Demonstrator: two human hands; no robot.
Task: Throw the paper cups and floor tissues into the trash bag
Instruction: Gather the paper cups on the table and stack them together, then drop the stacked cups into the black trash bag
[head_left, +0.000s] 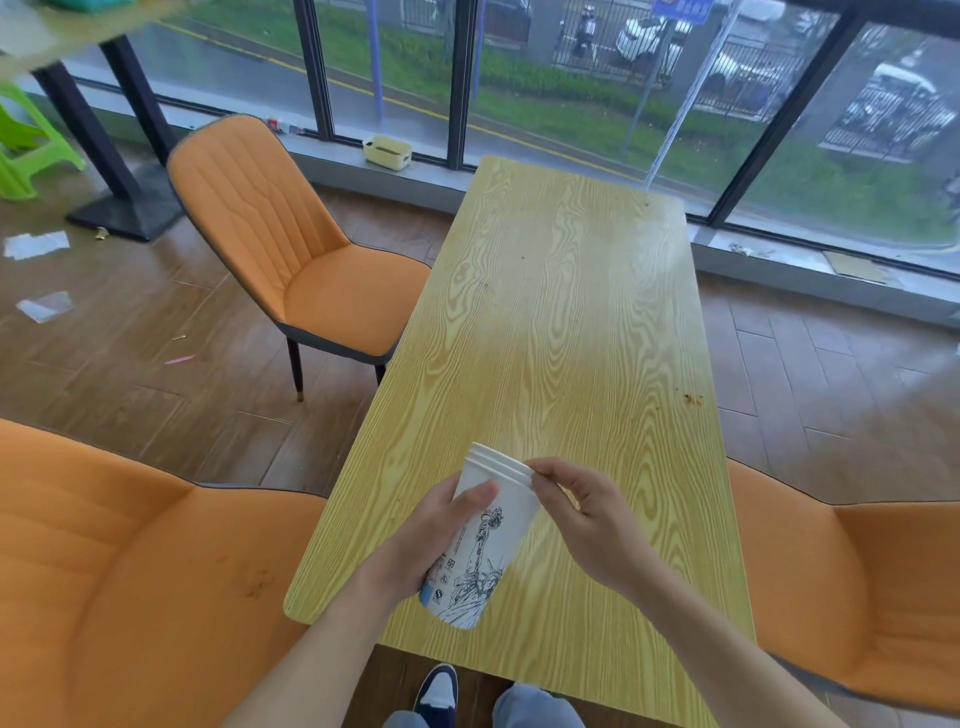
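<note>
Head cam: nested paper cups (480, 540), approx. three judging by the stacked rims, held tilted over the near end of the wood-grain table (566, 322). Left hand (431, 540) wraps the stack's body, thumb pressed on the side; right hand (587, 525) pinches the rims w/ fingertips, likely seating them so one hand can carry all. Floor tissues (36, 244) lie far left by the table base (130, 208), beyond the orange chair (291, 249). No trash bag visible.
</note>
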